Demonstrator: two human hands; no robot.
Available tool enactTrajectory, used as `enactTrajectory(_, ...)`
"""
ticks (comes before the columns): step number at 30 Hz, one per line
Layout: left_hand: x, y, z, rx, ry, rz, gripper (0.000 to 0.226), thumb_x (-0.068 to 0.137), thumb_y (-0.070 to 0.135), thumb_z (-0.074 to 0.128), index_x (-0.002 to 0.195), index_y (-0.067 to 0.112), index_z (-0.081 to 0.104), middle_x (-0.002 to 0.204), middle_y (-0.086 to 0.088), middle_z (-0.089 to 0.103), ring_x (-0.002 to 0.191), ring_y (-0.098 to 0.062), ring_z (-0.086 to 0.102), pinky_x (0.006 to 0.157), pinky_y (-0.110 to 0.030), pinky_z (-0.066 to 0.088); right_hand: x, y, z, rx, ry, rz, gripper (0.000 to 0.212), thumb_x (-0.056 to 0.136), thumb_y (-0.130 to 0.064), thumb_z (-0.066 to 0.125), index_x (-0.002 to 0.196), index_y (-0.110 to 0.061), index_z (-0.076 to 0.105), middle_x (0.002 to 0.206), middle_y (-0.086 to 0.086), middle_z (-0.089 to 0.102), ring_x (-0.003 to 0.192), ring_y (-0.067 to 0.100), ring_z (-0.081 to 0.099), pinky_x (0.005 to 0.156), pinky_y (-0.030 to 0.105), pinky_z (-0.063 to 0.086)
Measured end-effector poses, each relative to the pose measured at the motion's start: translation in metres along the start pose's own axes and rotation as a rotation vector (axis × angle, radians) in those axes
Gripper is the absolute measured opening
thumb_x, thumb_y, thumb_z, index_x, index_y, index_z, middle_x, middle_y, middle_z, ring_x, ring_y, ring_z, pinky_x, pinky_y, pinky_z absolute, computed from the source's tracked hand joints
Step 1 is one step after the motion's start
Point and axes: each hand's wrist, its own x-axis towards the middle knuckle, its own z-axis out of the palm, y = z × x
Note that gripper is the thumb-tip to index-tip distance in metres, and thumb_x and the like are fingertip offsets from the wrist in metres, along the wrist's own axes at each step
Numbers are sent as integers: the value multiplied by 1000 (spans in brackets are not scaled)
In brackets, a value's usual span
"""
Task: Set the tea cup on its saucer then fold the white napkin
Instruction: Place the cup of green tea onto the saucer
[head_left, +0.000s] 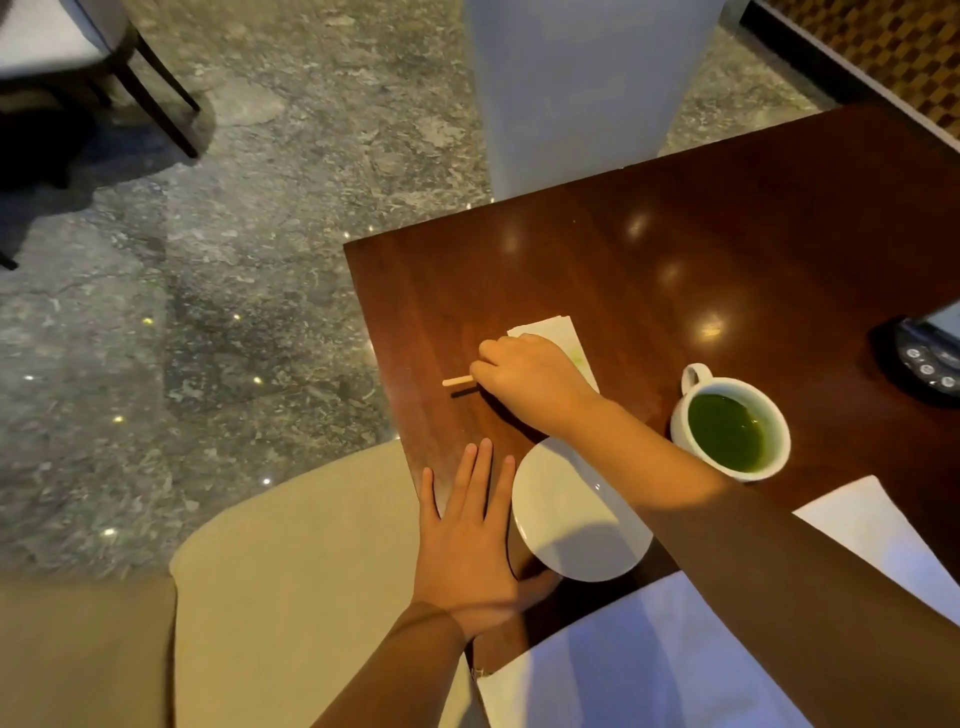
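On the dark wooden desk (727, 249), a thin wooden stick (457, 381) is pinched in the closed right hand (530, 384) over the white napkin (550, 332), the left hand (470, 535) is laid flat, fingers spread, beside the empty saucer (566, 519), and the tea cup (730, 428) stands apart to the right.

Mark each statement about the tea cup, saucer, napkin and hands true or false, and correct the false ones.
1. The tea cup stands on the saucer. False: it stands on the table, beside the empty saucer.
2. The cup holds green liquid. True.
3. The right hand pinches a small wooden stick. True.
4. The left hand grips the saucer. False: it lies flat and open beside it.
5. The folded napkin lies partly under the right hand. True.
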Motion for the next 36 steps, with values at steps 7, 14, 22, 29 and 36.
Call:
enactTrajectory(7, 0, 0, -1, 13, 5, -2, 106, 67, 82, 40, 147, 13, 29, 154, -12, 25, 143, -28, 18, 107, -59, 7, -1, -2, 11, -6, -52, 46, 20, 64, -3, 81, 78, -6, 67, 70, 11, 62, 61, 26, 58, 47, 30, 46)
enactTrajectory(14, 0, 1, 0, 0, 25, -2, 108, 67, 82, 43, 149, 14, 24, 156, -9, 19, 144, -24, 11, 109, -58, 3, -18, -12, 20, 80, 12, 167, 28, 93, -27, 51, 101, -5, 67, 96, 11, 66, 87, 27, 58, 66, 37, 48)
enactTrajectory(22, 1, 2, 0, -28, 30, -17, 111, 66, 85, 43, 150, 16, 19, 157, -6, 15, 145, -20, 7, 111, -56, 0, -41, -27, 13, 190, -5, 325, 47, 95, -40, 44, 128, -9, 54, 134, 14, 53, 125, 31, 45, 101, 45, 37)
enactTrajectory(29, -1, 2, 0, -11, 36, -13, 104, 71, 84, 38, 148, 16, 26, 157, -8, 17, 145, -22, 8, 111, -54, 0, -97, -11, -38, 96, 124, 586, 36, 88, -39, 57, 114, -15, 58, 116, 9, 61, 105, 26, 55, 85, 39, 46)
enactTrajectory(36, 0, 2, 0, 29, 22, -21, 105, 71, 87, 32, 147, 16, 26, 156, -10, 19, 145, -24, 9, 112, -58, 3, -159, 29, -57, 47, -146, 931, 78, 79, -64, 56, 142, -26, 29, 147, 9, 32, 132, 28, 30, 102, 44, 35)
